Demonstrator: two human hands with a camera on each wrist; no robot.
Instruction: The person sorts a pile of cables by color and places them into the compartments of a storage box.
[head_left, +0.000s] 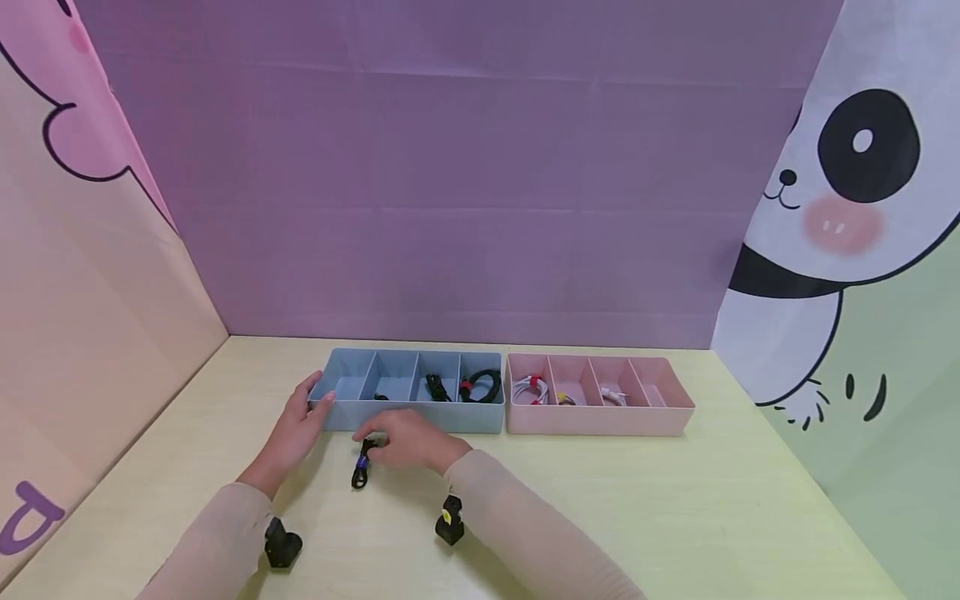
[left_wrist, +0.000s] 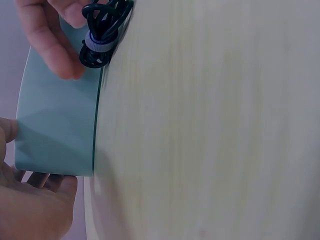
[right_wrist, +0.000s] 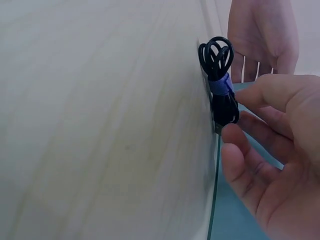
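Observation:
A bundled black cable with a blue tie is low over the table in front of the blue divided box. My right hand has the thumb and index finger on either side of its far end, in a loose pinch. In the right wrist view the fingertips of the right hand are partly behind the cable. My left hand holds the left end of the blue box. In the left wrist view, fingers of the left hand curl around that end.
Black cables are in several blue compartments. Beside it stands a pink divided box with a red-tied white cable and other light cables. A purple panel rises behind both boxes, and side panels border the table.

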